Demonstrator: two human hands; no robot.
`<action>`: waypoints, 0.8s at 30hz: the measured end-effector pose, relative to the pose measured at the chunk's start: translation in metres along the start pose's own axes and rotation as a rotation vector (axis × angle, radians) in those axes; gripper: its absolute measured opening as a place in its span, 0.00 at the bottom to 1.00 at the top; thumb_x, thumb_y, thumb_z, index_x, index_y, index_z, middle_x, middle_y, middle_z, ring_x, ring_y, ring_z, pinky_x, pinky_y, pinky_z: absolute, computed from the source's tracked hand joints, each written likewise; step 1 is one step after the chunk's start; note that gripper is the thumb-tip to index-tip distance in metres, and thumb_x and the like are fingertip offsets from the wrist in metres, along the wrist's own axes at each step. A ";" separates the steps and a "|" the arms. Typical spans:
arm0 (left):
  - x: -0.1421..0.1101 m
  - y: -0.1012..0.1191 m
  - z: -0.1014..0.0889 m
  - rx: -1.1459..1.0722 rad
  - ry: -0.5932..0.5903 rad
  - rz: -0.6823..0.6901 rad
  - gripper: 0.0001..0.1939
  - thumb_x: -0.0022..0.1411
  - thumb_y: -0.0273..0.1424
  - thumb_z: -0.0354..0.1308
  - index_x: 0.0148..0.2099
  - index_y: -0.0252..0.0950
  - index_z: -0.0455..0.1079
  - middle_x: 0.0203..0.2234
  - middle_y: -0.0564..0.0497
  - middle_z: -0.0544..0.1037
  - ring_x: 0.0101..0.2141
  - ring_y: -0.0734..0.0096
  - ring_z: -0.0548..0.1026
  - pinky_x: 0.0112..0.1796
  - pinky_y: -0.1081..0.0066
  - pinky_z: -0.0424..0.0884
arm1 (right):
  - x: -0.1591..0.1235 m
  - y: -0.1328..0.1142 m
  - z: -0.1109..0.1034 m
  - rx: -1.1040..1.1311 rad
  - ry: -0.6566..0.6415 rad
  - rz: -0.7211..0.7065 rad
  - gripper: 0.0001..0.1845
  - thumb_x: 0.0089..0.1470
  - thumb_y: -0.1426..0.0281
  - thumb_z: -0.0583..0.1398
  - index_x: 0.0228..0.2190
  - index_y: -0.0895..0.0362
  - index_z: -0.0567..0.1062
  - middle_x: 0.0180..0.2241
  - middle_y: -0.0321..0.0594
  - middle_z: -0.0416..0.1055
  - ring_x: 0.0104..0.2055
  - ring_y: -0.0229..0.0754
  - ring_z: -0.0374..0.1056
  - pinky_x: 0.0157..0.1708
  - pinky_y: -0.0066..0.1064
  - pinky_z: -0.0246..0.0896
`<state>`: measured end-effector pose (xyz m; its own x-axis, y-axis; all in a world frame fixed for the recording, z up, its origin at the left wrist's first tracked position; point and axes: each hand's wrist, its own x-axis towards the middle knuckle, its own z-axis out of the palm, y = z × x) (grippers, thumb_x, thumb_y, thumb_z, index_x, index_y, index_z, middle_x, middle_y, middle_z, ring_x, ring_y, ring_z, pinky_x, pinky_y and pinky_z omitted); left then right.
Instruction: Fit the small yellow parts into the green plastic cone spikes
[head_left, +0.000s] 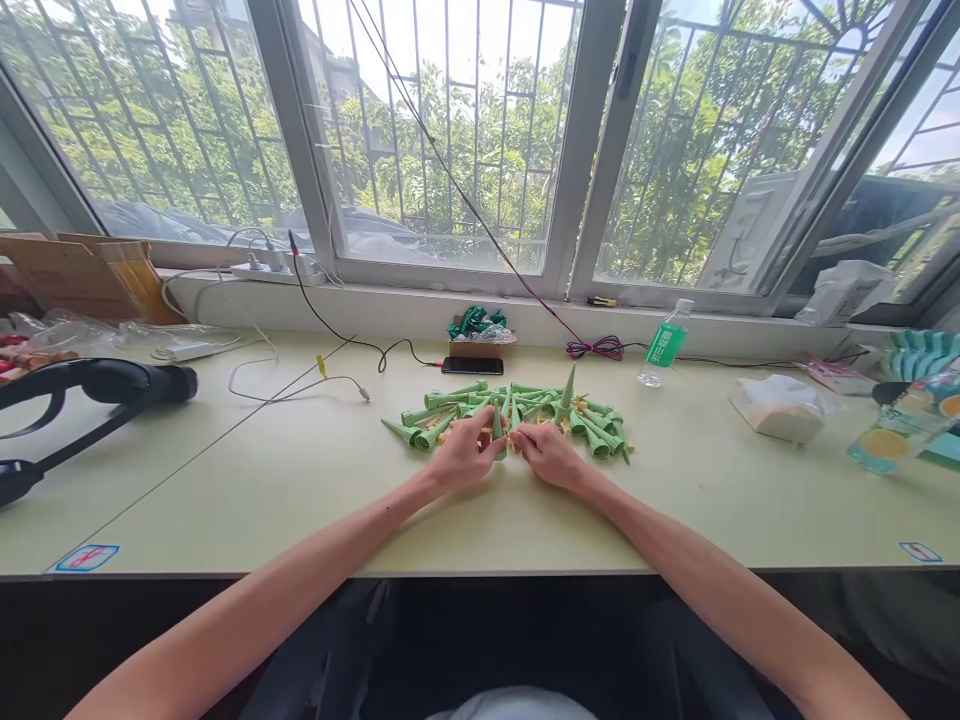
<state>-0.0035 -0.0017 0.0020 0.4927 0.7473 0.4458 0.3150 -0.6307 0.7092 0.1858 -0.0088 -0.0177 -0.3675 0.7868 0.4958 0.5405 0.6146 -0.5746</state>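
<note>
Centrally, both forearms reach in from the lower corners and converge over the pale yellow-green, smooth tabletop (517, 530), hands nearly meeting at the near side of a loose heap of green, hollow cones (598, 437). The left hand (469, 450) is turned inward, thumb and fingers closed around one green, pointed cone (497, 428) that stands tip-up in its grip. The right hand (551, 452) sits just beside it, knuckles up and fingers curled narrow toward the thumb; whether they pinch anything I cannot tell. A broad strip of tabletop runs between the hands and its straight front edge, beneath the forearms. Beyond the heap, a black, flat phone (472, 366) lies near, limiting the far side. Wider spans stretch sideways, leftward to a white, thin cable (319, 388) and rightward to a white, soft tissue pack (780, 410); a clear plastic bottle with a green label (664, 345) stands at the far right of the heap.
</note>
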 end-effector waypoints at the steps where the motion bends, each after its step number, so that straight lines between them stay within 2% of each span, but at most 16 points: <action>1: 0.000 0.000 0.000 -0.003 -0.001 0.002 0.06 0.61 0.33 0.55 0.39 0.36 0.63 0.28 0.53 0.72 0.20 0.79 0.64 0.21 0.76 0.59 | 0.000 0.000 0.000 0.008 -0.005 0.003 0.21 0.64 0.65 0.48 0.21 0.57 0.66 0.19 0.34 0.64 0.22 0.34 0.54 0.27 0.28 0.50; 10: 0.001 0.001 0.002 -0.068 0.020 -0.012 0.08 0.61 0.35 0.55 0.39 0.36 0.63 0.31 0.52 0.72 0.21 0.79 0.67 0.22 0.76 0.62 | 0.001 -0.003 -0.001 0.027 0.003 0.020 0.25 0.66 0.60 0.47 0.21 0.57 0.67 0.20 0.35 0.65 0.23 0.35 0.56 0.27 0.28 0.50; 13: 0.004 0.002 0.002 -0.166 0.040 -0.102 0.10 0.60 0.37 0.57 0.39 0.36 0.63 0.29 0.53 0.72 0.20 0.80 0.67 0.21 0.77 0.61 | 0.001 -0.005 -0.001 0.029 0.046 0.037 0.23 0.65 0.59 0.48 0.23 0.57 0.67 0.19 0.33 0.62 0.22 0.35 0.54 0.25 0.28 0.48; 18: 0.007 0.007 -0.002 -0.351 0.056 -0.272 0.13 0.60 0.40 0.58 0.39 0.37 0.62 0.27 0.56 0.70 0.15 0.84 0.60 0.15 0.78 0.55 | -0.001 -0.011 -0.004 0.090 0.028 0.026 0.16 0.64 0.59 0.52 0.35 0.57 0.71 0.20 0.31 0.63 0.21 0.35 0.55 0.24 0.27 0.49; 24: 0.006 0.008 -0.003 -0.391 0.053 -0.299 0.14 0.60 0.40 0.58 0.38 0.36 0.61 0.26 0.56 0.70 0.14 0.85 0.60 0.14 0.79 0.54 | -0.002 -0.013 -0.006 0.093 -0.012 -0.007 0.14 0.62 0.59 0.55 0.35 0.57 0.71 0.21 0.31 0.63 0.22 0.35 0.55 0.25 0.27 0.49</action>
<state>0.0000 -0.0014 0.0117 0.3822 0.8995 0.2117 0.1034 -0.2692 0.9575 0.1839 -0.0190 -0.0079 -0.3803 0.7825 0.4930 0.4657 0.6225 -0.6290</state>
